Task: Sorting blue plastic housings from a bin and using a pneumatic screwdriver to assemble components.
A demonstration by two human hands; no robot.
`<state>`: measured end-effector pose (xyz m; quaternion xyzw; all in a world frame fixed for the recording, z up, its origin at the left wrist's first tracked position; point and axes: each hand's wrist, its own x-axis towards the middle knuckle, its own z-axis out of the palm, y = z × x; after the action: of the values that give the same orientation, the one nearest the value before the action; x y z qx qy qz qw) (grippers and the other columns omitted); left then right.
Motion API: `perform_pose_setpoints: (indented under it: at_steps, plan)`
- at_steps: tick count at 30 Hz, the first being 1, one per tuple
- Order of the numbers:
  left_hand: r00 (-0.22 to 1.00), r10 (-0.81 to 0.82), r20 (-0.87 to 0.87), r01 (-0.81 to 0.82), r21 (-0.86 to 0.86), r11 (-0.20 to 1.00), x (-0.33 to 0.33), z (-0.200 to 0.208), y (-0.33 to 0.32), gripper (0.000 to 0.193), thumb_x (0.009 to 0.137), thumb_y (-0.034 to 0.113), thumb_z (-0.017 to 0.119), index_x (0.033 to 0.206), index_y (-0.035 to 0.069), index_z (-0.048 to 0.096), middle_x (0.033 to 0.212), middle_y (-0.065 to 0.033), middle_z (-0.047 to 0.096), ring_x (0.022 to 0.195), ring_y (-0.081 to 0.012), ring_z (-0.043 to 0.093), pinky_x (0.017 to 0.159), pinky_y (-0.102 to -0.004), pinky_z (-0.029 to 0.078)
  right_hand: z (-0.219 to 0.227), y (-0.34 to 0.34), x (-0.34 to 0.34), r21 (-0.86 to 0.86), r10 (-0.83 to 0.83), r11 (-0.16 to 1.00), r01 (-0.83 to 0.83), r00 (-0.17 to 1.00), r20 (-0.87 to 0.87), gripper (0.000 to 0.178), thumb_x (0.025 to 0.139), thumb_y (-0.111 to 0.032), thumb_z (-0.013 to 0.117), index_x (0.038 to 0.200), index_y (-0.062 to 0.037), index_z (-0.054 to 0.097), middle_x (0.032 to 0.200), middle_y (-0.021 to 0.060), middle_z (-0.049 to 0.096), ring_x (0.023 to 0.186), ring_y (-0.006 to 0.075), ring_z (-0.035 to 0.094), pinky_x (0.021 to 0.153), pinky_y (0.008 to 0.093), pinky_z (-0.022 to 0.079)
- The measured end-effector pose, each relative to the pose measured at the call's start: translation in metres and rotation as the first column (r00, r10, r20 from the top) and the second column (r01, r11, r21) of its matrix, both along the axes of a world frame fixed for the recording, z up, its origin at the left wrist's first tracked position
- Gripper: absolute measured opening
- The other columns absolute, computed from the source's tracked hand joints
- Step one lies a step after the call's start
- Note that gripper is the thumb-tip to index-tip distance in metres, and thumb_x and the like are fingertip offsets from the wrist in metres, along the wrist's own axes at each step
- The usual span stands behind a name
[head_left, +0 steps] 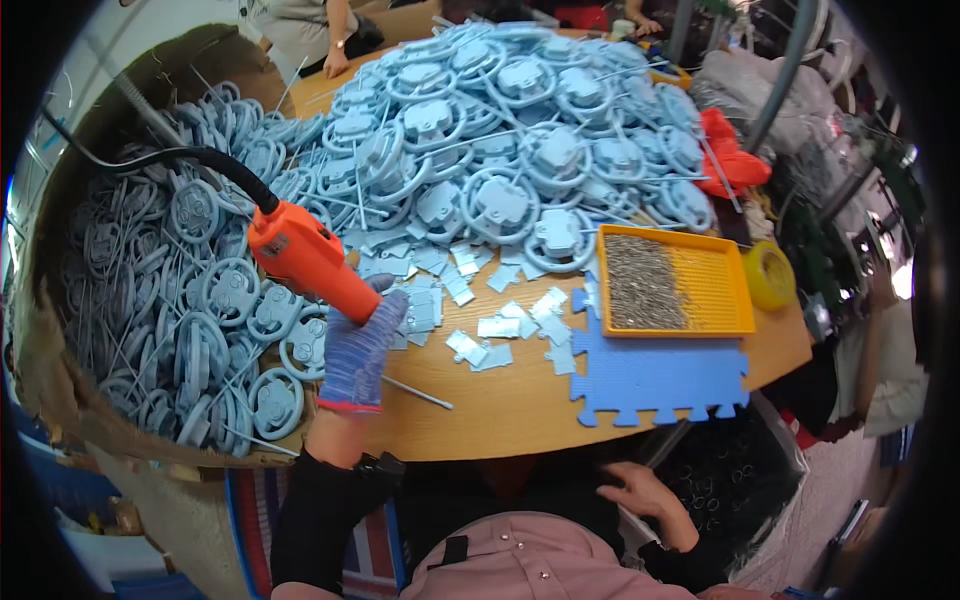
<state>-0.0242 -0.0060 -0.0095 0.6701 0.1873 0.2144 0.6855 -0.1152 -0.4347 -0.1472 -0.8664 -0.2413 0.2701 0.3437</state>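
Observation:
My left hand [362,355], in a blue-purple knit glove, is wrapped round the lower end of an orange corded electric screwdriver [305,255]. It holds the tool over the table's left side, by the edge of a bin of light blue plastic ring-shaped parts [228,290]. A thin pale rod [418,393] lies on the wood beside the glove. Small flat light blue plates [500,327] are scattered to the right of that hand. My bare right hand [642,492] is below the table's front edge, near my lap, fingers apart and holding nothing.
A large heap of light blue ring parts with thin stems [500,130] covers the table's back. A yellow tray of small metal screws [645,285] rests on a blue foam mat [660,375]. Yellow tape [768,275] sits at the right. Another person's hand [336,62] is behind the table.

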Motion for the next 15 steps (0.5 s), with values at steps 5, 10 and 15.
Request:
perform_pose_setpoints:
  at_steps: [5, 10, 15]
  plan:
    - [0.991, -0.025, 0.128, 0.056, -0.244, 0.968, -0.003, -0.007, 0.001, 0.029, 0.079, 0.008, 0.074, 0.102, -0.002, 0.059, 0.078, -0.0041, 0.062, 0.061, -0.0096, 0.056, 0.055, -0.0214, 0.046, 0.128, 0.040, 0.016, 0.433, -0.095, 0.900, -0.045, 0.950, 0.297, 0.037, 0.076, -0.009, 0.071, 0.111, -0.0017, 0.061, 0.101, 0.0147, 0.064, 0.090, 0.0280, 0.062, 0.080, 0.0348, 0.050]
    - [1.000, 0.003, 0.018, -0.005, 0.114, 0.993, -0.021, -0.041, 0.015, 0.057, 0.078, 0.006, 0.073, 0.127, 0.001, 0.044, 0.102, -0.0098, 0.059, 0.081, -0.0141, 0.059, 0.065, -0.0221, 0.049, 0.137, -0.008, 0.133, 0.324, -0.442, 0.866, 0.381, 0.278, 0.853, 0.052, 0.081, -0.023, 0.067, 0.124, 0.0011, 0.051, 0.125, 0.0219, 0.053, 0.119, 0.0390, 0.047, 0.102, 0.0443, 0.035]
    - [0.984, 0.059, 0.166, -0.095, 0.216, 0.972, -0.080, -0.062, -0.017, 0.082, 0.077, 0.009, 0.074, 0.143, 0.004, 0.026, 0.127, -0.0179, 0.047, 0.112, -0.0259, 0.051, 0.093, -0.0329, 0.043, 0.081, -0.064, 0.191, 0.380, -0.724, 0.686, 0.621, 0.530, 0.442, 0.063, 0.083, -0.029, 0.068, 0.131, 0.0042, 0.044, 0.127, 0.0234, 0.051, 0.120, 0.0330, 0.048, 0.102, 0.0376, 0.036]
